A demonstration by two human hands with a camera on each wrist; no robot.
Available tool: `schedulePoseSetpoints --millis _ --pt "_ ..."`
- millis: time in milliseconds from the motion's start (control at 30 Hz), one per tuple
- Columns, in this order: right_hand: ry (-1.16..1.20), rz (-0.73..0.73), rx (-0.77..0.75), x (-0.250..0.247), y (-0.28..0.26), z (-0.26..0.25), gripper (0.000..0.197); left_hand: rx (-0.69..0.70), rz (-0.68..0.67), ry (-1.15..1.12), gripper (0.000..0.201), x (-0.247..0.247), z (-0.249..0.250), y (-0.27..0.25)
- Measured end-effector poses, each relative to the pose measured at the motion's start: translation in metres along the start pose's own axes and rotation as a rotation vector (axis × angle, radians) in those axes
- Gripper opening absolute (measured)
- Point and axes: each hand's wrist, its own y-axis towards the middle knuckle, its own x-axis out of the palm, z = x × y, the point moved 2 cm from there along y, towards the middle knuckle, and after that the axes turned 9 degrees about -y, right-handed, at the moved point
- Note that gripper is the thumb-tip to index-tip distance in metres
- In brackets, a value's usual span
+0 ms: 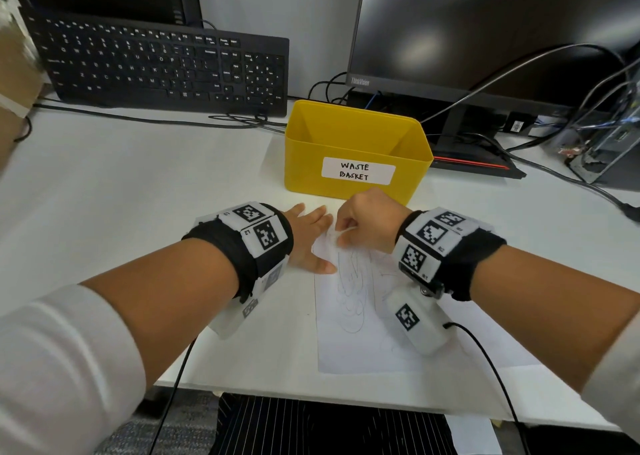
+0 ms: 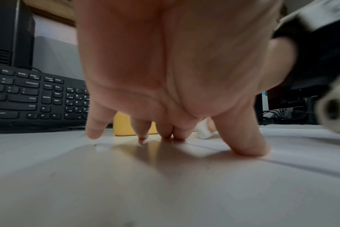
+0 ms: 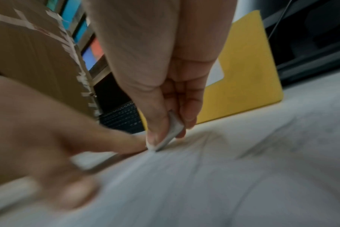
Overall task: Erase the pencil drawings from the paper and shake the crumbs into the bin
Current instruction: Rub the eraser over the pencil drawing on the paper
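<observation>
A white sheet of paper (image 1: 356,330) with faint pencil scribbles lies on the desk in front of me. My left hand (image 1: 308,236) lies flat with straight fingers, pressing down the paper's far left corner; its fingertips (image 2: 248,149) touch the sheet. My right hand (image 1: 367,222) pinches a small white eraser (image 3: 172,133) between thumb and fingers, its lower edge on the paper near the top. The right wrist view is blurred. The yellow bin (image 1: 356,149) labelled "WASTE BASKET" stands just beyond both hands.
A black keyboard (image 1: 162,66) leans at the back left. A monitor (image 1: 485,28) on its stand is at the back right, with cables (image 1: 561,177) trailing over the desk. A cardboard box (image 1: 14,83) sits at the far left. The desk's front edge (image 1: 311,395) is near my arms.
</observation>
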Motion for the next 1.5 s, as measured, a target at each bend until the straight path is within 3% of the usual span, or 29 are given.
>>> schedulePoseSetpoints --millis 167,367,567,767,933,1167,1367,1500 --pt "-0.029 0.047 0.113 -0.006 0.019 0.014 0.024 -0.008 -0.010 -0.004 0.090 0.002 -0.004 0.003" --pt "0.007 0.031 0.025 0.003 0.003 0.005 0.027 -0.015 -0.010 -0.005 0.090 0.001 -0.003 0.004" --pt "-0.037 0.052 0.120 -0.006 0.018 0.014 0.025 -0.007 0.002 -0.013 0.089 0.003 -0.003 0.004" --pt "-0.036 0.010 0.009 -0.001 0.007 0.007 0.026 -0.010 -0.006 -0.016 0.090 0.001 -0.003 0.003" --pt "-0.050 0.035 0.095 -0.008 0.017 0.011 0.026 -0.011 -0.001 -0.012 0.090 0.003 -0.004 0.005" --pt "-0.059 0.030 0.000 0.002 -0.005 -0.001 0.027 -0.010 -0.001 -0.001 0.090 0.001 -0.003 0.006" --pt "-0.041 0.053 0.102 -0.006 0.009 0.004 0.022 -0.010 0.007 -0.005 0.091 0.004 -0.006 0.009" --pt "-0.087 0.029 0.002 -0.001 -0.002 -0.008 0.026 -0.008 0.000 -0.006 0.092 0.003 -0.004 0.008"
